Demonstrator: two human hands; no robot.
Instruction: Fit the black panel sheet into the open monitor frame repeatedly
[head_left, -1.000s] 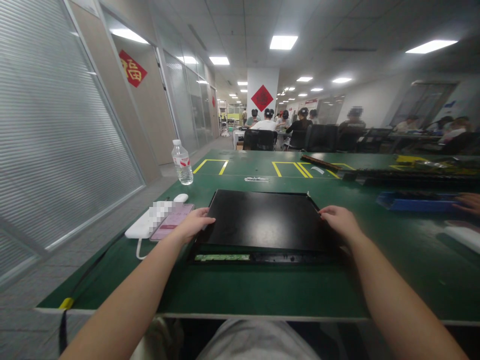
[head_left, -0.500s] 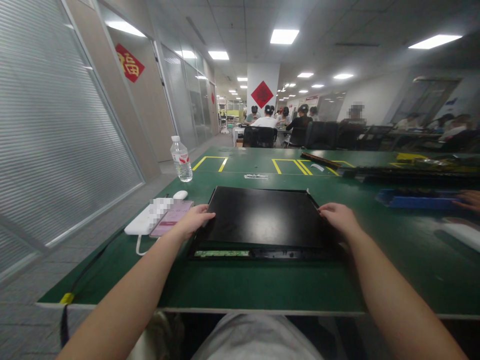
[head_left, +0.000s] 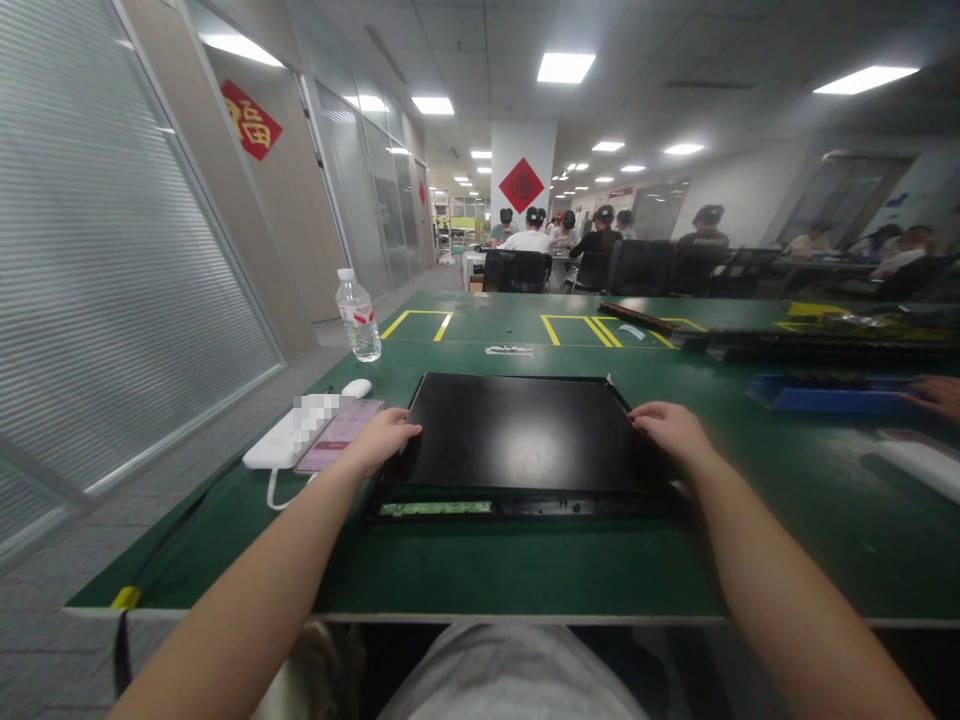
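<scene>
In front of me a black display panel (head_left: 517, 430) lies over a dark frame (head_left: 570, 506) on the green table. A strip of green circuit board (head_left: 435, 508) shows along the frame's near edge. My left hand (head_left: 384, 438) grips the panel's left side, thumb on top. On the opposite side my right hand (head_left: 671, 430) pinches the panel's right edge, its fingers bent together. The undersides of both grips are hidden. Just left of my left hand lies a phone (head_left: 337, 440) with a lit pink screen.
A white power bank (head_left: 262, 445) with a cable, a white mouse (head_left: 357, 388) and a water bottle (head_left: 358, 318) stand at the left. A blue tray (head_left: 825, 393), another person's hand (head_left: 941, 393) and long dark strips (head_left: 810, 350) are at the right. Yellow tape (head_left: 577, 318) marks the table's far part.
The whole view has shifted slightly. Both hands keep their places on the panel's sides, and the panel lies nearly as before.
</scene>
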